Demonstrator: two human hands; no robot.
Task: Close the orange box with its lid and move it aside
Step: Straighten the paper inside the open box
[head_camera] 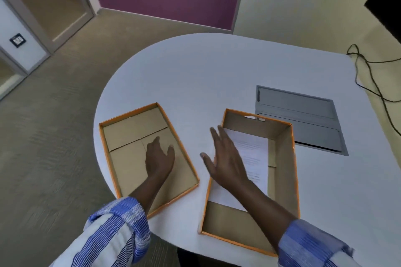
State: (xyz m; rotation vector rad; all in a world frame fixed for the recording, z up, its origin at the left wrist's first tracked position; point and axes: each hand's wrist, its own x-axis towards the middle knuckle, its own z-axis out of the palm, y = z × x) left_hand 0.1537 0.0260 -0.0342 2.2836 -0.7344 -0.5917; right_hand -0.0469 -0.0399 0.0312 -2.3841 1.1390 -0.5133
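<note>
Both hands empty, fingers spread: left hand over the lid, which lies upside down on the white table, left of the orange box. Right hand hovers at box's left wall, above paper sheet inside. Box uncovered.

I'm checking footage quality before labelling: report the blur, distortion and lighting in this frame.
Head view: wide-angle bending curves the table edge and the walls; the right hand shows motion smear at its fingertips; the print on the paper in the orange box is too soft to read; light is even, shadows faint.
</note>
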